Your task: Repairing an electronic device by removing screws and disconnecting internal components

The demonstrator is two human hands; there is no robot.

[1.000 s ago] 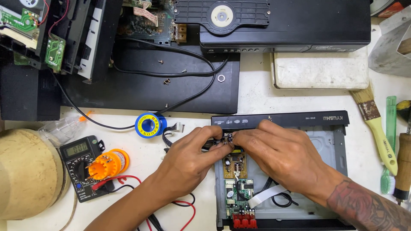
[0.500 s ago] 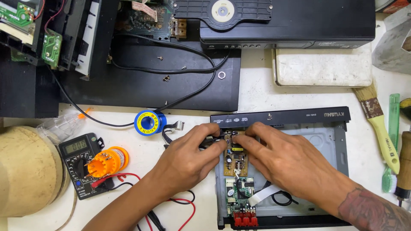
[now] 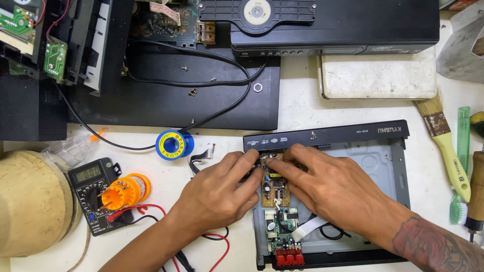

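Observation:
An opened grey metal player chassis (image 3: pixel 388 171) with a black front panel (image 3: pixel 327 135) lies on the white bench. Inside it sit a brown circuit board (image 3: pixel 276 186) and, below that, a green board (image 3: pixel 283 226) with red sockets. My left hand (image 3: pixel 222 189) and my right hand (image 3: pixel 322 181) both pinch the top end of the brown board, fingertips meeting near the front panel. A white ribbon cable (image 3: pixel 307 229) runs out from under my right hand.
A black multimeter (image 3: pixel 93 194) with red and black leads, an orange spool (image 3: pixel 123 190) and a blue-and-yellow solder reel (image 3: pixel 172 144) lie at the left. A paintbrush (image 3: pixel 446 146), a green toothbrush (image 3: pixel 461 166), a black disc player (image 3: pixel 333 22) and dismantled boards ring the bench.
Both hands stay on the top of the brown board; the fingers have shifted only slightly. The camera view has drifted a little.

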